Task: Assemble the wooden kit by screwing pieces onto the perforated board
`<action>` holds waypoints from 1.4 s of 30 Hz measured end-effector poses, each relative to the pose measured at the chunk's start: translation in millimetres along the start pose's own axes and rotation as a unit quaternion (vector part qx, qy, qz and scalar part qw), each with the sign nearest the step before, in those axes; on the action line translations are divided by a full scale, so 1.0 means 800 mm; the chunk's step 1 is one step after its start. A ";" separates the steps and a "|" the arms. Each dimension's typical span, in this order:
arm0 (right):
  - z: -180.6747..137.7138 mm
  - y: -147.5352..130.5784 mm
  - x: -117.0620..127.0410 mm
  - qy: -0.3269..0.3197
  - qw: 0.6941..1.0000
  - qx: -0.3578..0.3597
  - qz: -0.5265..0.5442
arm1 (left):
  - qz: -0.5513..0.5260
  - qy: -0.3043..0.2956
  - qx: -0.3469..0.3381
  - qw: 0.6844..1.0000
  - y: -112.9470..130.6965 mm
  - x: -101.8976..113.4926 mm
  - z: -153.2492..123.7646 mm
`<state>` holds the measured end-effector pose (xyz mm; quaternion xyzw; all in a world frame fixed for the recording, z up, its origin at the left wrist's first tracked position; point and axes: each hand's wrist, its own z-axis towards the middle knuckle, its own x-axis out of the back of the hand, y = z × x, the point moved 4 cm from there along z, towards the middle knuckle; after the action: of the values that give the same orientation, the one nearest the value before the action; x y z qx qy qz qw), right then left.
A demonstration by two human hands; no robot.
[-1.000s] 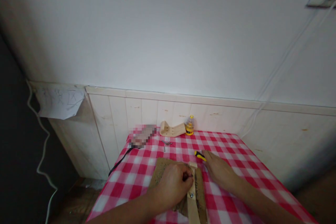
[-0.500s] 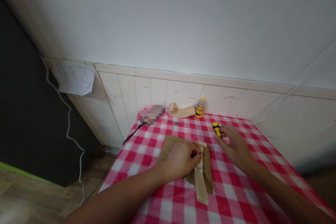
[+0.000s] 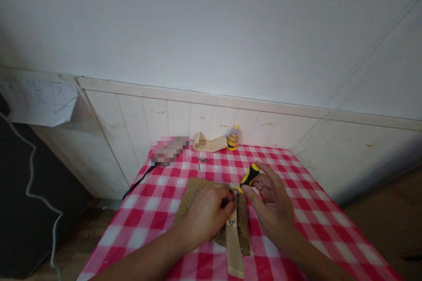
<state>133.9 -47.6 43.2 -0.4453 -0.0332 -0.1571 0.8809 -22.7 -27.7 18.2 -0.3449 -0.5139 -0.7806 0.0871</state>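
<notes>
A screwdriver (image 3: 249, 178) with a short yellow and black handle is held by my right hand (image 3: 273, 206), its tip slanting down toward the upper part of a pale wooden piece (image 3: 234, 250). My left hand (image 3: 207, 208) rests over a brown board (image 3: 191, 193), fingertips pinched together against that wooden piece; whatever lies between them is hidden. A shiny metal fastener (image 3: 232, 222) shows in the wood just below those fingers. The wooden piece lies lengthwise across the board, its near end reaching past the board's edge.
Behind the hands, several loose screws (image 3: 202, 160) lie on the red and white checked tablecloth (image 3: 145, 215). A curved wooden part (image 3: 211, 143) and a yellow-capped bottle (image 3: 232, 138) stand by the wall. At the back left is a blurred-out object (image 3: 169, 151) with a black strap.
My right hand has brought the screwdriver left to the wooden piece and tipped it downward. My left hand keeps its pinch at the wood. The view has shifted right.
</notes>
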 end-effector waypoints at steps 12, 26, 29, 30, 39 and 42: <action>-0.005 0.004 -0.001 -0.004 1.000 0.018 -0.001 | -0.019 0.008 -0.005 1.000 0.000 -0.002 0.001; 0.000 0.016 0.001 -0.017 0.997 -0.008 0.080 | -0.019 0.005 0.011 1.000 -0.003 -0.005 0.001; -0.002 0.012 0.004 -0.005 0.998 -0.008 0.068 | -0.020 0.007 0.017 1.000 -0.002 -0.003 0.001; -0.002 0.012 0.005 -0.002 0.998 -0.006 0.059 | -0.022 0.007 0.019 1.000 -0.001 -0.003 0.001; 0.002 0.014 0.002 0.007 0.999 0.052 0.013 | -0.027 0.002 0.021 0.999 -0.002 -0.006 0.002; 0.002 0.014 0.004 0.007 0.997 0.075 -0.018 | -0.026 0.000 0.018 0.999 -0.002 -0.006 0.002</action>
<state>140.2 -41.3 36.2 -0.3761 -0.0471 -0.1729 0.9091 -19.4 -27.0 14.4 -0.3292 -0.5366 -0.7735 0.0728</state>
